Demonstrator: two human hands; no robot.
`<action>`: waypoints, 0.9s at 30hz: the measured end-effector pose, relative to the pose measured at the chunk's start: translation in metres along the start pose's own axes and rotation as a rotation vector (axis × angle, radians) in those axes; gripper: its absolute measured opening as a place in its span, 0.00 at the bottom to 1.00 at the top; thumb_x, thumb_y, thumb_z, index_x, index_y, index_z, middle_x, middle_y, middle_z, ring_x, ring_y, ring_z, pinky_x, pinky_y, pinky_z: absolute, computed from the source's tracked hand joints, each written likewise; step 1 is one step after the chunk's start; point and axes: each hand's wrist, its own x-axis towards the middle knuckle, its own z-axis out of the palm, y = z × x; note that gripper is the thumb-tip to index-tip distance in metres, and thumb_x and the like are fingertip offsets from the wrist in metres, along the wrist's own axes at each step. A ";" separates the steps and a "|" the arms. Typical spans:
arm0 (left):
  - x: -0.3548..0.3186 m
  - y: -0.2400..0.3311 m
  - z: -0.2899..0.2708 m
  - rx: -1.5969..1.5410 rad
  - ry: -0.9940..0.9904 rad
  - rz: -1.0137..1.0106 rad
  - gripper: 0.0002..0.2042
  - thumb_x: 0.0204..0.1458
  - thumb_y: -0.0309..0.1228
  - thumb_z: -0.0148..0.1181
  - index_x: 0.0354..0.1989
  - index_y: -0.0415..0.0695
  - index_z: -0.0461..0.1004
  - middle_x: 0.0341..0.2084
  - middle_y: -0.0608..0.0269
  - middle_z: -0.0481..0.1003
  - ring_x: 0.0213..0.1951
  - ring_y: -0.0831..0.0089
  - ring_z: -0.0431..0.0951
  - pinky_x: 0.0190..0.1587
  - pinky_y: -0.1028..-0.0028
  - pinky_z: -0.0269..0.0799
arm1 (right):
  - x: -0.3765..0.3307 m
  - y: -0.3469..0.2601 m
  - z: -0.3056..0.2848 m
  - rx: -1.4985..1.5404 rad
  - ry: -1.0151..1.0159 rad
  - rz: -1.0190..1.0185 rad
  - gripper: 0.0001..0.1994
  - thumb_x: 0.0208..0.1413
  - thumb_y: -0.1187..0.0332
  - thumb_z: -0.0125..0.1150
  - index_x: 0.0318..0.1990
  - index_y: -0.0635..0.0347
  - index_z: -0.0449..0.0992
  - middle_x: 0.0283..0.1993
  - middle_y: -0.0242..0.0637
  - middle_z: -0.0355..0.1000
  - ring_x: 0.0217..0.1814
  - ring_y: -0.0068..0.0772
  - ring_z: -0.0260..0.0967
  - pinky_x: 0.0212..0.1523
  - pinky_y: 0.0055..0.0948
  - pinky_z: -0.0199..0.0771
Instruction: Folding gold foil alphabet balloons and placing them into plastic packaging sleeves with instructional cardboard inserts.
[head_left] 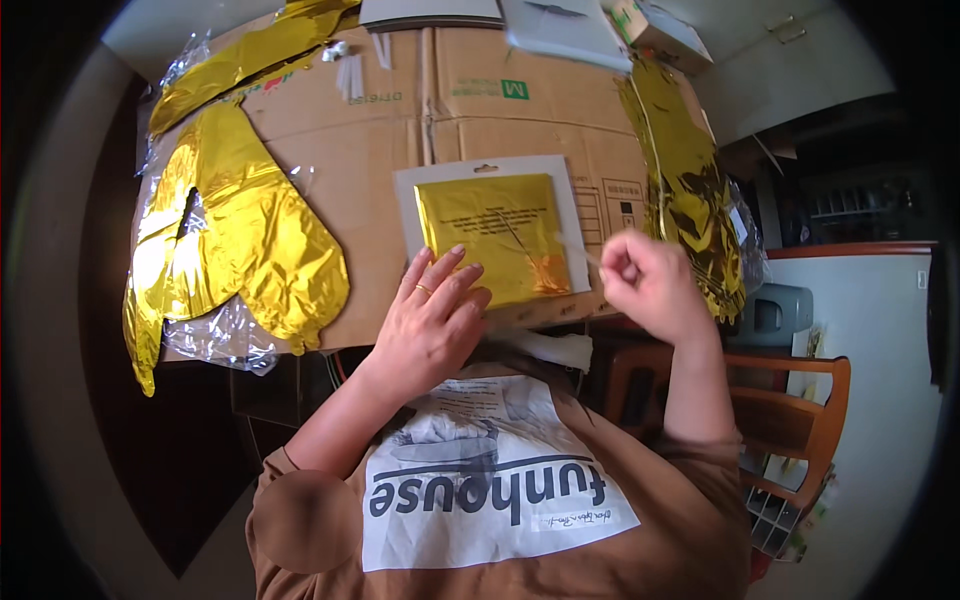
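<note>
A flat package (490, 215) lies in front of me, a folded gold foil sheet on a white card with a hang hole at its top. My left hand (432, 310) rests on its lower left part, fingers stretched out over the foil and a ring on one of them. To the right of the package, my right hand (650, 285) is closed in a pinch. From its fingertips a thin, pale, see-through strip (578, 248) points toward the package; it is blurred, and I cannot tell its exact kind.
Under everything lies a flattened cardboard sheet (370, 130). Gold foil balloons, limp, lie at left (245, 220), far left (240, 65) and right (685, 180), some over clear plastic wrap (225, 340). White straws (350, 78) lie at the back. A wooden chair (800, 420) stands lower right.
</note>
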 end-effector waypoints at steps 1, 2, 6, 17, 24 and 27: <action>0.005 0.005 0.003 -0.013 0.015 0.018 0.16 0.47 0.29 0.68 0.46 0.43 0.76 0.53 0.52 0.72 0.63 0.50 0.68 0.66 0.47 0.60 | -0.022 0.010 0.002 -0.006 0.042 0.026 0.05 0.49 0.77 0.63 0.32 0.61 0.73 0.24 0.31 0.71 0.25 0.22 0.71 0.29 0.23 0.71; 0.009 0.008 0.008 -0.020 0.027 0.035 0.15 0.47 0.28 0.68 0.45 0.42 0.76 0.53 0.53 0.72 0.62 0.51 0.69 0.66 0.48 0.60 | -0.041 0.022 0.007 -0.031 0.053 0.027 0.06 0.49 0.77 0.65 0.33 0.61 0.74 0.26 0.33 0.71 0.26 0.23 0.71 0.30 0.23 0.73; 0.025 0.010 0.028 -0.032 0.046 0.092 0.12 0.46 0.25 0.68 0.41 0.41 0.76 0.49 0.54 0.74 0.58 0.52 0.73 0.63 0.51 0.65 | -0.080 0.037 0.040 0.043 0.172 -0.088 0.09 0.47 0.81 0.65 0.34 0.61 0.72 0.31 0.38 0.71 0.27 0.34 0.74 0.29 0.31 0.75; 0.027 0.017 0.038 -0.069 0.185 0.098 0.10 0.48 0.20 0.68 0.40 0.40 0.77 0.43 0.56 0.78 0.54 0.57 0.78 0.62 0.55 0.69 | -0.075 0.048 0.084 -0.282 0.464 -0.315 0.11 0.46 0.79 0.66 0.36 0.59 0.72 0.32 0.38 0.69 0.34 0.41 0.71 0.37 0.37 0.72; 0.025 0.016 0.043 -0.069 0.135 0.101 0.10 0.48 0.21 0.69 0.39 0.40 0.77 0.43 0.57 0.78 0.55 0.56 0.77 0.63 0.53 0.68 | -0.054 0.050 0.091 -0.299 0.483 -0.182 0.19 0.48 0.72 0.70 0.48 0.60 0.72 0.35 0.39 0.70 0.37 0.43 0.71 0.39 0.38 0.72; 0.023 0.015 0.044 -0.086 0.130 0.098 0.10 0.48 0.21 0.69 0.39 0.41 0.77 0.42 0.57 0.78 0.56 0.56 0.76 0.63 0.52 0.67 | -0.050 0.054 0.065 -0.239 0.338 -0.276 0.23 0.48 0.72 0.71 0.53 0.60 0.72 0.41 0.39 0.70 0.43 0.42 0.71 0.44 0.38 0.73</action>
